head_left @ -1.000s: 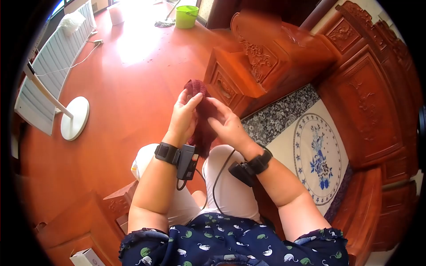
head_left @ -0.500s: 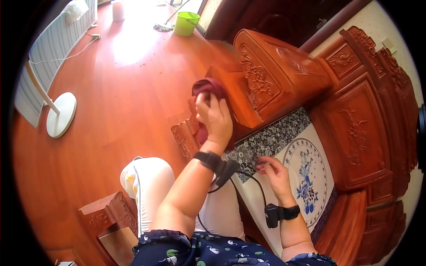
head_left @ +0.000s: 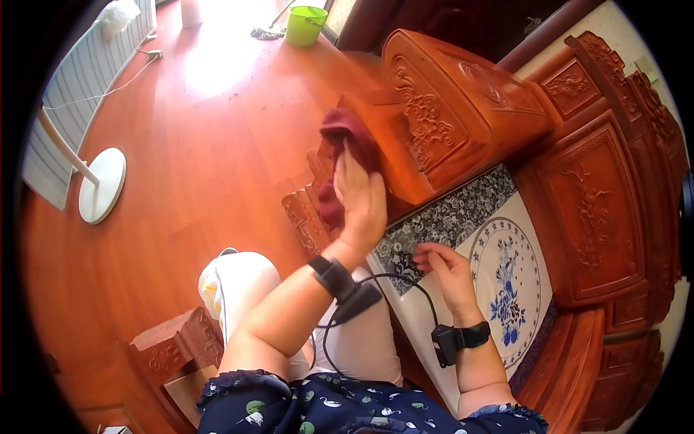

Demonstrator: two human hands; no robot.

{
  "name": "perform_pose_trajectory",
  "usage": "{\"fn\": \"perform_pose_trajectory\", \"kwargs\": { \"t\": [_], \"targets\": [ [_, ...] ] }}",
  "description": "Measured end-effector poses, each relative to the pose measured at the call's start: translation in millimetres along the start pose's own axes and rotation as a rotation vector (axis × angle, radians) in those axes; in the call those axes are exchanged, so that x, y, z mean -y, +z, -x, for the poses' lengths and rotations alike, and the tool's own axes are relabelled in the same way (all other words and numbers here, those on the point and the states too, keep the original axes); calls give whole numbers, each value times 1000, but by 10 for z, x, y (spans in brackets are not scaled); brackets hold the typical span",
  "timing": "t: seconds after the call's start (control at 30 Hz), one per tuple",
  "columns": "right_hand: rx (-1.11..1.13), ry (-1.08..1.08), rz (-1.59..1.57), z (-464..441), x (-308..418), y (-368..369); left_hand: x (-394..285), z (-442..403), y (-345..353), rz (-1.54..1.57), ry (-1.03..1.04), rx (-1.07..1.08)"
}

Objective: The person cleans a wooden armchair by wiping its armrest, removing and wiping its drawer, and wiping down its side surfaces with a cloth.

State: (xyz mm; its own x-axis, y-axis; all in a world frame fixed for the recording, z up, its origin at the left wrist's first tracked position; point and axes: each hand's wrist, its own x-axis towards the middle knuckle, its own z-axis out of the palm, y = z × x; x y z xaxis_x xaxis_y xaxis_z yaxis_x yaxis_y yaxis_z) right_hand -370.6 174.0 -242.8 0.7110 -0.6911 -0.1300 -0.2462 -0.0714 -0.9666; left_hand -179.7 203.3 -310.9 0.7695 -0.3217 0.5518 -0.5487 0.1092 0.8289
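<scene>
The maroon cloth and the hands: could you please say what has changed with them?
The left hand has brought the maroon cloth to the carved wood and rests on it. The right hand has let go and moved right, over the patterned cushion. The green bucket stayed put.

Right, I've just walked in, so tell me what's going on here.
A person has their left hand on a dark red cloth, right up by some carved wooden furniture. Their right hand is over the patterned seat cover, fingers loosely curled, with nothing visible in it. Farther off, a green bucket and a mop head are on the floor.
</scene>
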Motion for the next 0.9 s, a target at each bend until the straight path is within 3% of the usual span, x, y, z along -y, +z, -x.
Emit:
{"fn": "perform_pose_trajectory", "kwargs": {
  "t": [0.17, 0.2, 0.3, 0.33, 0.37, 0.47, 0.53, 0.57, 0.63, 0.77, 0.83, 0.9],
  "targets": [
    [23, 13, -1, -52, 14, 72, -18, 158, -125, 35, 47, 87],
    [25, 15, -3, -57, 7, 77, -30, -10, -119, 145, -110, 59],
    [29, 23, 27, -25, 40, 41, 266, -364, -65, 79, -137, -21],
    [40, 17, 45, -2, 53, 29, 834, -457, 159, -34, -239, 15],
    [35, 21, 44, 20, 53, 15, 702, -636, 84, 77, -549, 54],
    [8, 28, -22, 47, 35, -31, 603, -588, -133, 200, -509, 156],
    [0, 31, -43, 50, 23, -25, 544, -467, -114, 488, -412, 163],
    [-7, 34, -57, 63, 9, -24, 222, -273, -137, 347, -367, 58],
    [-9, 51, -86, 74, -12, -8, 26, 4, -119, 327, -287, 74],
    [20, 29, -95, 79, -9, 32, -357, 493, 31, 218, -358, 230],
    [24, 22, -100, 93, -13, 14, -660, 427, -126, 269, -194, 186],
    [11, 11, -110, 119, -8, -11, -442, 433, -82, 138, -243, 203]
  ]
}}
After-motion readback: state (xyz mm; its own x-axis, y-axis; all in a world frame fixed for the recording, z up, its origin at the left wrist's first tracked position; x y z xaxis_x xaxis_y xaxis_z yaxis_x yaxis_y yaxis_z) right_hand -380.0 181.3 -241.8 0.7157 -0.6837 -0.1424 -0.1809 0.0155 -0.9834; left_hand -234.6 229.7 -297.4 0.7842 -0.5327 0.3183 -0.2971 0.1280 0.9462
